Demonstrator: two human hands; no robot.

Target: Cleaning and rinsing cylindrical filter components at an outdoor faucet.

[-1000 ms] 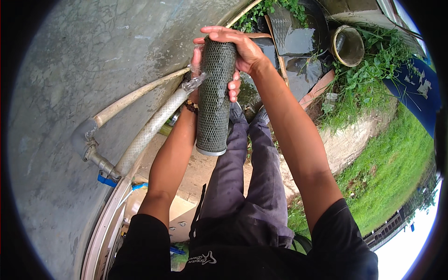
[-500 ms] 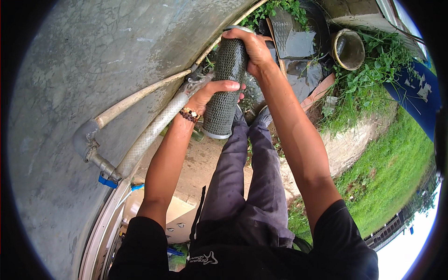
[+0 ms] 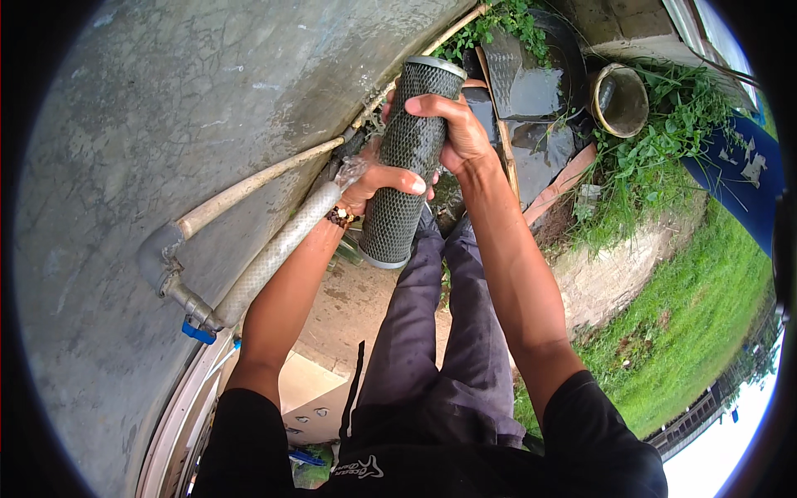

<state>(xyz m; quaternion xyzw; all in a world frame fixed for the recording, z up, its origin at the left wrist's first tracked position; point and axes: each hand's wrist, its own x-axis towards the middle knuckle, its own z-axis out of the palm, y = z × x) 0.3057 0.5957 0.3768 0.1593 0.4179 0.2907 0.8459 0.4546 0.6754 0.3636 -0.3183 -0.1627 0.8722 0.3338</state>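
Both hands grip a wet, dark cylindrical filter cartridge (image 3: 405, 166) wrapped in plastic mesh, with pale end caps. It is tilted, its far end leaning right. My left hand (image 3: 378, 187), a beaded bracelet at its wrist, holds the lower half, thumb across the mesh. Around the upper half my right hand (image 3: 457, 129) is closed, thumb on the near face; some fingers of both hands are hidden behind the cartridge. Water spills from the mouth of a clear braided hose (image 3: 278, 249) beside my left wrist. The hose joins a metal tap with a blue handle (image 3: 198, 332).
A concrete wall (image 3: 199, 124) rises on the left, with a pale pipe (image 3: 257, 187) along it. Far right stand a round bucket (image 3: 621, 101) and a dark basin (image 3: 573, 58) with water. Weeds (image 3: 664, 149), wood strips and grass (image 3: 664, 332) lie to the right.
My right hand has moved from the cartridge's top end down onto its side, its thumb now across the mesh. The cartridge sits slightly lower in view and leans a bit more.
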